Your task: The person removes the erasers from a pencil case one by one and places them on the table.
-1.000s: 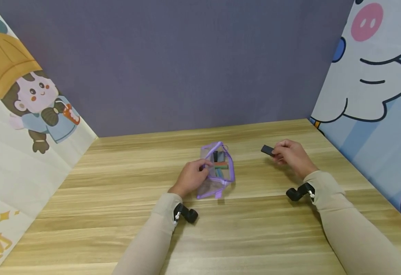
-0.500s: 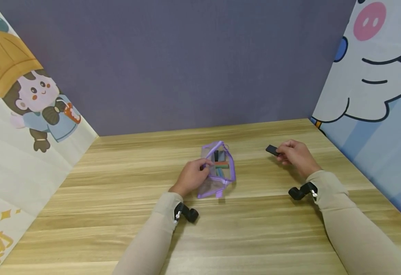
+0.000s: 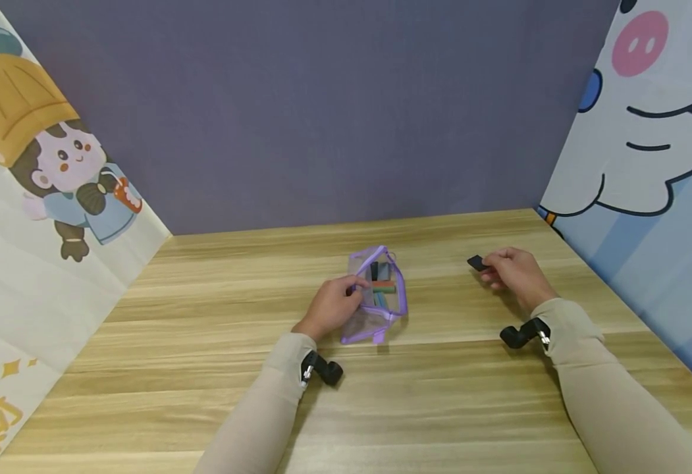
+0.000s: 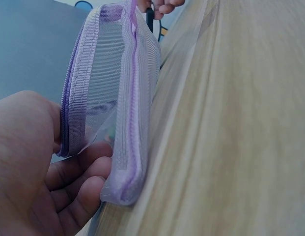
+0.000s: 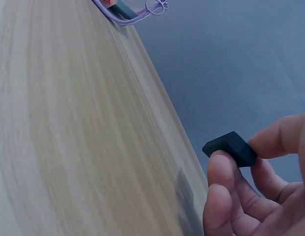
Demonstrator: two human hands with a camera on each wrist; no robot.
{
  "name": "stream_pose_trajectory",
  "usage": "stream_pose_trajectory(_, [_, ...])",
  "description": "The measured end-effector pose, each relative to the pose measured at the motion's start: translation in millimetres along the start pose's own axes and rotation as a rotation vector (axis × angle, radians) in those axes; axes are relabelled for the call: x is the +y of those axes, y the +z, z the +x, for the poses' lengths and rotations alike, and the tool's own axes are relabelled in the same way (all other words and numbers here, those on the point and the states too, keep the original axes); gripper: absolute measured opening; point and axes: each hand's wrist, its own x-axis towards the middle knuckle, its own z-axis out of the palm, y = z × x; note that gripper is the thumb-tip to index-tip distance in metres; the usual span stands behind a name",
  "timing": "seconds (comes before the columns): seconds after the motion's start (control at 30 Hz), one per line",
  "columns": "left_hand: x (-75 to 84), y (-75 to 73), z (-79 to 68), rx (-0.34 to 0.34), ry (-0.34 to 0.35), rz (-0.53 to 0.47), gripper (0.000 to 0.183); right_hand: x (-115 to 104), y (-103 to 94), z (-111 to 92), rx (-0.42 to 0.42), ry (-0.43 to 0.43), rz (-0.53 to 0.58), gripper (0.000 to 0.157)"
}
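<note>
Wood-grained surface [image 3: 203,316] before a grey-purple backdrop [image 3: 322,118], as I view it remotely. Near the middle lies the pouch [image 3: 401,289], its long axis running near to far, its unzipped mouth facing right; an orange-and-green piece [image 3: 384,287] shows inside. Left hand [image 3: 332,304]: I see it pinching the mouth's left rim. Right hand [image 3: 514,273], well apart: it holds the black block [image 5: 233,147] in a narrow pinch above the surface, the free end pointing left, towards the pouch.
</note>
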Motion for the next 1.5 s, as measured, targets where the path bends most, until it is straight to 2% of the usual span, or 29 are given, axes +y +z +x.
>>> stream_pose_trajectory(0.6, [4.3,-1.8,1.8,0.006,0.02,0.016,0.028,7,-4.6,4,0.003,-0.012,-0.038,0.036])
stream_pose_trajectory(1.5, [-0.9,0.8,0.8,0.012,0.016,0.027,0.027,11,-2.4,4,-0.013,-0.022,-0.059,0.039])
